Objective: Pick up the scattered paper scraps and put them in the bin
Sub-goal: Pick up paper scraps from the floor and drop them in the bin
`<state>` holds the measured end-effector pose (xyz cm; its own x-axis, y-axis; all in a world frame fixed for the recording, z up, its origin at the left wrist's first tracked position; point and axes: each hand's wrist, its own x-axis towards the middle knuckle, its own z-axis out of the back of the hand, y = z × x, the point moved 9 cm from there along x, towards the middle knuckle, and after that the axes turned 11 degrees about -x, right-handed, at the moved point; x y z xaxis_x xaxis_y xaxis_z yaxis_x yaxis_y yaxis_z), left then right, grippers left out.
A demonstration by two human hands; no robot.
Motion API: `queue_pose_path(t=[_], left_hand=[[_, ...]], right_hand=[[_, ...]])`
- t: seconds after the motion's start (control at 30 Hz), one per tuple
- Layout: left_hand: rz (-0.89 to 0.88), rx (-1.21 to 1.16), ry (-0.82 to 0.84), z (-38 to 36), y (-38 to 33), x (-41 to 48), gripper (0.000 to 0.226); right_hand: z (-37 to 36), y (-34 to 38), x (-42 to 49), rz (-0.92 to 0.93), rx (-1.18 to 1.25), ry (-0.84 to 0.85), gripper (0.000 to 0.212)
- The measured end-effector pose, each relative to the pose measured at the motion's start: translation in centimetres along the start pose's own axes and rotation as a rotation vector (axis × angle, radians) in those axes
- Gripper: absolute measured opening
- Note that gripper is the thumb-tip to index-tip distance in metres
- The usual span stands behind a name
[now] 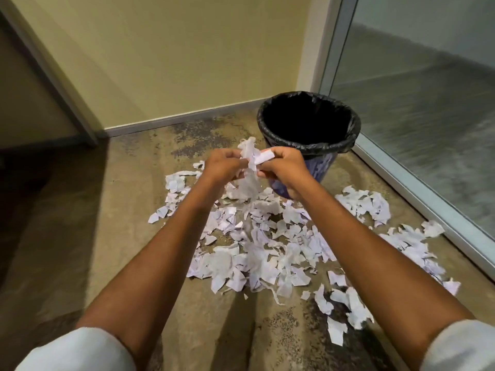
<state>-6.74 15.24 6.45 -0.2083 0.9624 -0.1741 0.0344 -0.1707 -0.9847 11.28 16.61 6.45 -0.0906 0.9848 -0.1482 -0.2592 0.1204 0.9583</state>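
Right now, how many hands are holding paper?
2. The left hand and the right hand both grip one bunch of paper scraps, held up in front of the bin. Neither hand is hidden.

The paper scraps strewn over the floor were white with a faint lilac cast, a few carrying thin dark lines of writing, and the floor itself was a dull tan mottled with dark speckled blotches, heaviest along its far edge. The bin near the floor's far right corner showed a deep blue wall patched with pale marks under a glossy black liner. The wall was pale creamy yellow above a grey skirting, the glass panel along the right edge a hazy grey-green, and both sleeves off-white.
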Motion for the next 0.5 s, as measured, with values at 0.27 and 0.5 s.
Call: queue_pose_path(t=[0.27,0.5], left_hand=[[-0.121,-0.126,0.05,-3.9,-9.6,0.3,0.01],[-0.23,-0.255,0.068,-8.9,-19.1,3.3,0.039]], right_hand=[[5.1,8.6,0.1,0.1,0.122,-0.08,0.028],[11.8,17.2,1.9,0.191,0.16,-0.174,0.028]])
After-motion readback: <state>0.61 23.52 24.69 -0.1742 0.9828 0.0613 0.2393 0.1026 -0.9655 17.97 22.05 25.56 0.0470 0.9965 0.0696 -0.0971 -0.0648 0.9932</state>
